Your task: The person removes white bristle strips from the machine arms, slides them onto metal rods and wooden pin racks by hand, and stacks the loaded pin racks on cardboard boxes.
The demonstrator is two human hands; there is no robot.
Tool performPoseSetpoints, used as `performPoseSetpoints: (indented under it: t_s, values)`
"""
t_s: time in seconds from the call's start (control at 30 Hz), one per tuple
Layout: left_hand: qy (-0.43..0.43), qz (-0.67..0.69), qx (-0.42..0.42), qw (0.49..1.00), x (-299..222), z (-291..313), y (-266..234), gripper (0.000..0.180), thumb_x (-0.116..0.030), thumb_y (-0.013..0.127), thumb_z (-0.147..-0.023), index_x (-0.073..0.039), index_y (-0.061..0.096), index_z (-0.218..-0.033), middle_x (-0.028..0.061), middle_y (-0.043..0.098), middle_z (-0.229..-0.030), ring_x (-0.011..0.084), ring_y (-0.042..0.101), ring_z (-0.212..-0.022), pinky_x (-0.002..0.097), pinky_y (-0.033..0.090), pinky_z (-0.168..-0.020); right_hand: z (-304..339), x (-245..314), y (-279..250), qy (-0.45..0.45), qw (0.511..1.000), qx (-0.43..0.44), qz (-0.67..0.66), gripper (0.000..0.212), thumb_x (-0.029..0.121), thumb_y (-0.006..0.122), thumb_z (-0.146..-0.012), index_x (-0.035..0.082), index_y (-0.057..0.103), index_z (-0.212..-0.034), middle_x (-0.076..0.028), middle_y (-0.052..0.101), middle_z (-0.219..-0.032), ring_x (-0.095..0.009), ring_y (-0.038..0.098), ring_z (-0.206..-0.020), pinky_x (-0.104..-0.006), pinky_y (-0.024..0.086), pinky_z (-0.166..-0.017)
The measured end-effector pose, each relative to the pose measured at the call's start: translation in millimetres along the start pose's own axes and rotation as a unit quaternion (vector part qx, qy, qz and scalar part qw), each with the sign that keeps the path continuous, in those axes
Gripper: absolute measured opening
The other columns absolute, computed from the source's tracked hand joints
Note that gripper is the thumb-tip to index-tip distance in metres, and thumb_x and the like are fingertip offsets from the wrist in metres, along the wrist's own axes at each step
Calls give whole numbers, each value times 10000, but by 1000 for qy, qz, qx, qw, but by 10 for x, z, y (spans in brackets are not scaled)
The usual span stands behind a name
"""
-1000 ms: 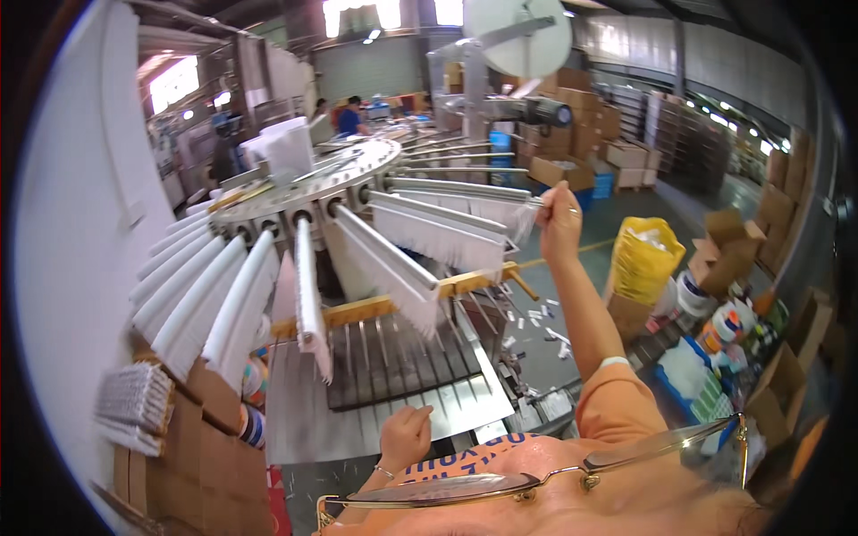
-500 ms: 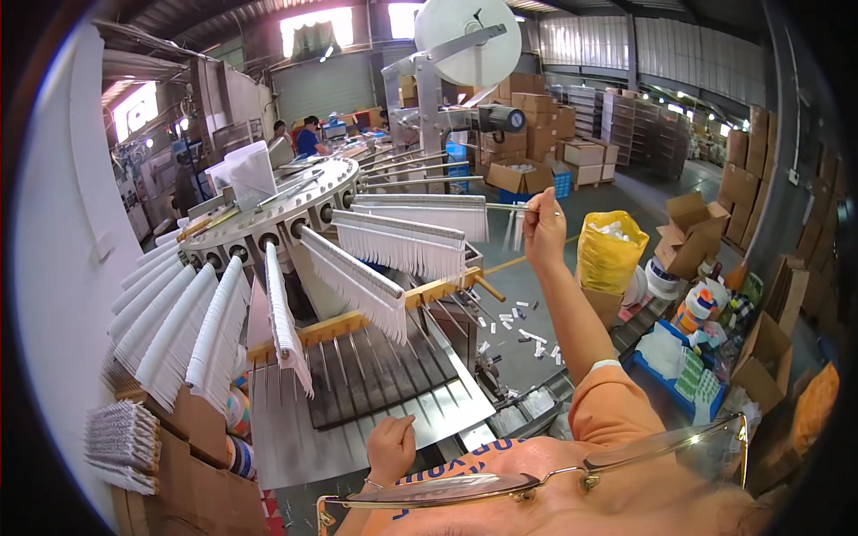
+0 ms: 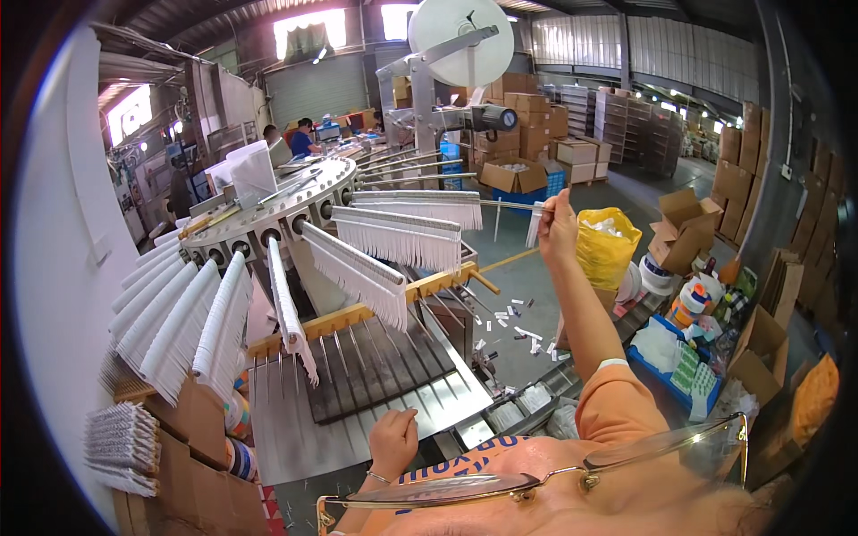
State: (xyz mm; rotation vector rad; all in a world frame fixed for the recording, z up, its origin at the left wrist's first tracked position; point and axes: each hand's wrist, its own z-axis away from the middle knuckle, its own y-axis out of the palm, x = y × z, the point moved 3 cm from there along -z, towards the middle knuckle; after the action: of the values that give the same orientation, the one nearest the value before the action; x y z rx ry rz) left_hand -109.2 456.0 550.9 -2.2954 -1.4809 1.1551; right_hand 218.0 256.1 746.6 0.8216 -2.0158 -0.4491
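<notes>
I'm seeing R hand (image 3: 559, 221) closed at rod (image 3: 511, 205) tip, exact grip unclear; white strips (image 3: 535, 224) are hanging beside. L hand (image 3: 393, 439) curled, can't tell if empty. Best working straight, w/o bending.

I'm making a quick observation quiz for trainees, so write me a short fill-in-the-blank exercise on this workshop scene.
1. The right hand, at the outer end of a metal rod, appears ____ in the picture than the left hand.
2. The bag filled with white pieces is ____.
3. The sleeve on the raised arm is ____.
4. The large reel above the machine is ____ in shape.

Missing words: higher; yellow; orange; round.
</notes>
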Motion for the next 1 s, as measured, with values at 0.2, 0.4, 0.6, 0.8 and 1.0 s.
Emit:
performPoseSetpoints:
  t_s: [0.2,0.4,0.6,0.8,1.0]
  values:
    - [-20,47,26,998,-43,35,-71,114,-38,549,-725,-37,613,-819,115,530,-692,287,528,-631,360,415,-550,64,580,-794,-11,990,-105,-89,412,474,464,-870,163,446,-600,63,347,-490,-45,296,-385,-186,225,-342]
    - [62,-8,38,997,-178,-181,-403,177,-44,558,-715,-17,594,-886,138,528,-840,312,509,-798,371,412,-697,877,713,-1744,-48,985,-130,-104,426,430,391,-912,171,359,-576,58,297,-510,-58,269,-394,-190,190,-352]
    - [79,-65,164,981,-466,-426,-533,292,-108,550,-747,-7,553,-1022,157,547,-949,325,511,-881,375,415,-755,2385,-654,-853,248,960,-113,-67,382,387,431,-904,142,389,-614,32,394,-582,-72,368,-472,-213,305,-445]
    - [-51,-36,253,966,491,-283,-867,239,-159,525,-789,-85,574,-1011,157,591,-913,325,546,-897,397,437,-765,2385,-1116,12,355,909,189,109,169,175,521,-847,39,545,-750,-12,498,-610,-91,471,-541,-214,372,-503]
    - [116,-185,101,971,1049,-454,-689,142,-139,534,-776,-73,566,-898,108,514,-793,302,490,-736,386,419,-651,2100,-1538,187,41,823,384,417,157,198,617,-761,43,596,-758,-32,576,-668,-173,536,-684,-296,420,-616]
